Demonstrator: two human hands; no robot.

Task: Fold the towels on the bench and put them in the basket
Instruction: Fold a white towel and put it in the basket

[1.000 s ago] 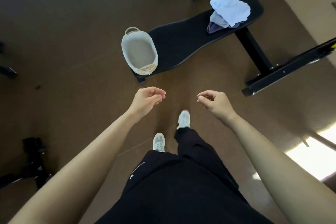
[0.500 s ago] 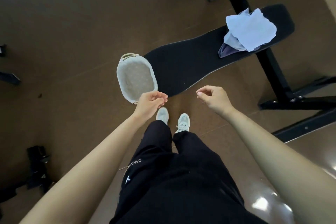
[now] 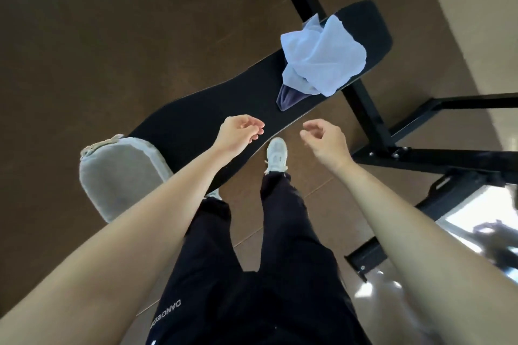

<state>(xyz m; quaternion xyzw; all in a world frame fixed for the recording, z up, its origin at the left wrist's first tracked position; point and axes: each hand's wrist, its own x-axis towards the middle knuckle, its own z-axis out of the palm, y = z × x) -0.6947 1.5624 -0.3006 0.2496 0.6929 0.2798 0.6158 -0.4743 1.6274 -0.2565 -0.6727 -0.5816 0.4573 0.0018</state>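
A crumpled light blue towel (image 3: pixel 322 56) lies on the far end of the black padded bench (image 3: pixel 196 120), with a dark purple towel (image 3: pixel 288 96) poking out from under it. A grey fabric basket (image 3: pixel 117 176) with a rope handle sits at the bench's near left end. My left hand (image 3: pixel 238 131) hovers over the middle of the bench, fingers loosely curled, holding nothing. My right hand (image 3: pixel 325 140) hangs just off the bench's near edge, also loosely curled and empty. Both hands are well short of the towels.
The bench's black steel frame (image 3: pixel 372 126) runs along the right, with bars across the floor. My white shoe (image 3: pixel 276 154) stands beside the bench edge. Brown floor (image 3: pixel 84 50) spreads to the left, and a pale wall (image 3: pixel 476 8) rises at far right.
I have stepped closer to the bench. The bench, towels and basket now appear larger and nearer, and both hands have come forward over the bench, still empty.
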